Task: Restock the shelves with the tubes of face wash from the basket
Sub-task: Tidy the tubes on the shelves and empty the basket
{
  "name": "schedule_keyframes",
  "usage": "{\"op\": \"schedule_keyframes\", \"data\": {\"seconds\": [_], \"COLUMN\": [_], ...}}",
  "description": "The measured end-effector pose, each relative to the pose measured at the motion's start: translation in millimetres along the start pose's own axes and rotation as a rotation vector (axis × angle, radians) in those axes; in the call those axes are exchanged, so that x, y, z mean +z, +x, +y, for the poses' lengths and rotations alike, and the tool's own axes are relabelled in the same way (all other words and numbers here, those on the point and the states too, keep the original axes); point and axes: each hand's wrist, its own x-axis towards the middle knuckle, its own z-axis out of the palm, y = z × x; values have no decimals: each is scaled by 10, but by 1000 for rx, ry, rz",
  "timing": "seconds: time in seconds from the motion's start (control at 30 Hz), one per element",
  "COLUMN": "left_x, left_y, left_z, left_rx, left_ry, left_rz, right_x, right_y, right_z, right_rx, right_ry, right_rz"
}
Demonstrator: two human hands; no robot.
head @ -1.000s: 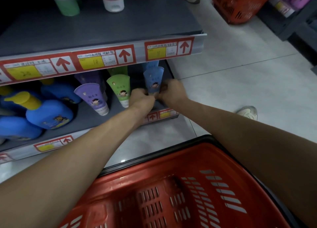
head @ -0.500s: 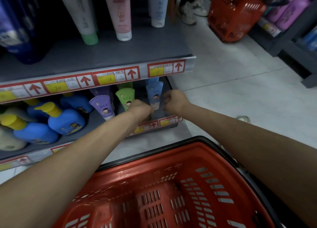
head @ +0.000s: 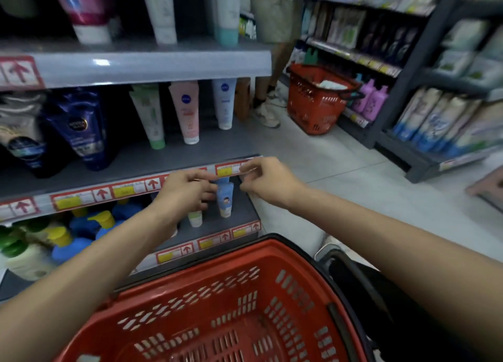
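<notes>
A small blue tube of face wash (head: 225, 199) stands cap-down at the right end of the bottom shelf (head: 239, 214). Beside it, only the lower part of a green tube (head: 195, 218) shows under my left hand. My left hand (head: 187, 195) hovers just left of the blue tube with loosely curled fingertips close to it, holding nothing. Right of the tube, my right hand (head: 266, 182) is raised to the price rail (head: 228, 169), fingers loosely curled and empty. The red basket (head: 217, 307) sits below my arms, and no tubes show in its visible part.
The middle shelf carries green (head: 149, 116), pink (head: 186, 111) and white (head: 224, 103) tubes. Blue bottles with yellow caps (head: 81, 225) fill the bottom left. A person (head: 272, 21) stands in the aisle by another red basket (head: 315, 100). Stocked shelves (head: 435, 122) line the right side.
Both hands have come off the blue tube and lifted slightly, the right one up to the price rail. The view has tilted up, showing more shelves and the aisle.
</notes>
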Motion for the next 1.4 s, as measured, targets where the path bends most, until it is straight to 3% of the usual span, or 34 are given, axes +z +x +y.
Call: {"op": "schedule_keyframes", "data": {"seconds": [0.3, 0.57, 1.0, 1.4], "left_x": [-208, -441, -1054, -1431], "left_y": [-814, -1507, -2148, -1468], "left_z": [776, 1218, 1339, 667], "left_rx": [291, 484, 518, 409], "left_ry": [-129, -175, -173, -131], "left_rz": [23, 30, 116, 252], "right_x": [-944, -1221, -1206, -329], "right_y": [-909, -1491, -1884, -1061], "right_z": [-914, -1514, -2173, -1868], "right_rx": [-160, -255, -361, -330], "right_ry": [154, 215, 238, 309], "right_rz": [102, 146, 77, -28]}}
